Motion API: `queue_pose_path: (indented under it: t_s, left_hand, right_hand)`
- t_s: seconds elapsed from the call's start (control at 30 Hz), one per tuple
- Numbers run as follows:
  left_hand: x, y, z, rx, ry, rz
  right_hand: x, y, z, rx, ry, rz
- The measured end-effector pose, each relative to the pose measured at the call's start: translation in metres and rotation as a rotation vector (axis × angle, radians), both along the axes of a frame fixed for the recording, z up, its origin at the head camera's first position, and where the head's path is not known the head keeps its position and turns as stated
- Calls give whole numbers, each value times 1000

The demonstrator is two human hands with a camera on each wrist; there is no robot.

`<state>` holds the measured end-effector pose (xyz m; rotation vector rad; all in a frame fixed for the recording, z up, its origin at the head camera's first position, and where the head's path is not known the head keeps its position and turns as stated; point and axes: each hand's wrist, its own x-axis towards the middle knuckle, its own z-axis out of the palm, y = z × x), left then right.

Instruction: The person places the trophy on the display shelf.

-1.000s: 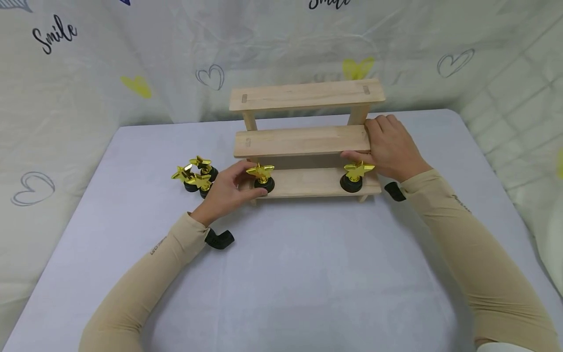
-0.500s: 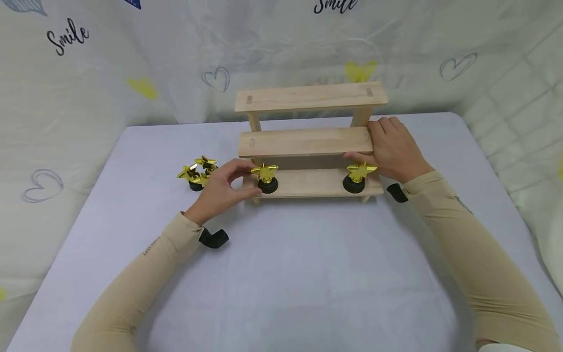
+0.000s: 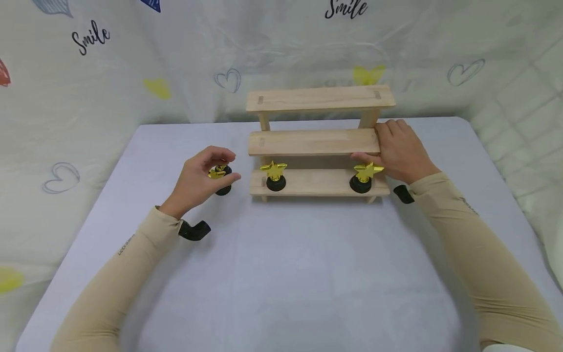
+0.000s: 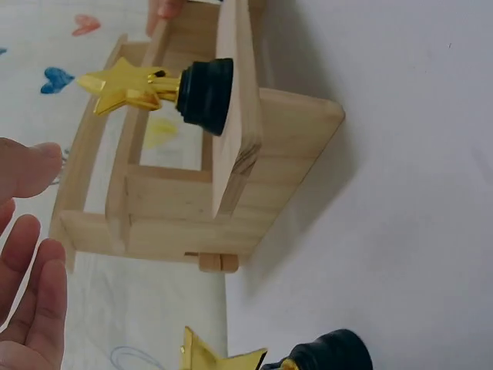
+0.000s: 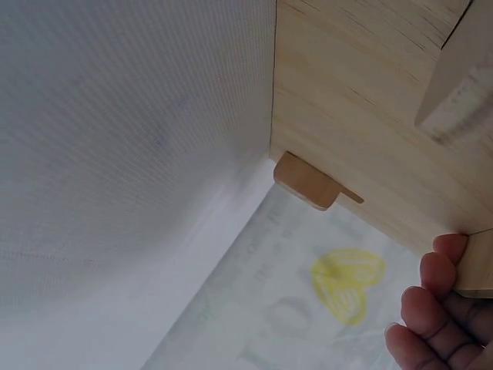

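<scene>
So left hand [image 3: 200,178] just left the shelf star [image 3: 273,175].
Now its loosely curled fingers hover round a loose star [image 3: 218,172], mid-left, grip unclear; right hand [image 3: 400,151] grips the rack [image 3: 314,142].

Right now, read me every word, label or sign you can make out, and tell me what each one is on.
"Smile": black script on the backdrop sheet, upper left.
"Smile": black script on the same sheet, top centre, its top cut off by the picture's edge.
Small dark print on the left sleeve: too small and blurred to read.
Small dark print on the right sleeve: too small to read.
No text shows on the wooden shelf or the star trophies.
</scene>
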<state>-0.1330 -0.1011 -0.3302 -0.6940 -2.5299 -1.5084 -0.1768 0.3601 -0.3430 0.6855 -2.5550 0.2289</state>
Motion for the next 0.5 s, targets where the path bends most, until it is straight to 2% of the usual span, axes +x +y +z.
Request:
queue_pose_path:
  t_s: [0.23, 0.5]
  left_hand:
    - [1, -19, 14, 56, 54, 36]
    - [5, -42, 20, -16, 82, 123]
  right_hand:
    - [0, 3, -1, 5, 7, 0]
    - [-1, 2, -1, -3, 0, 0]
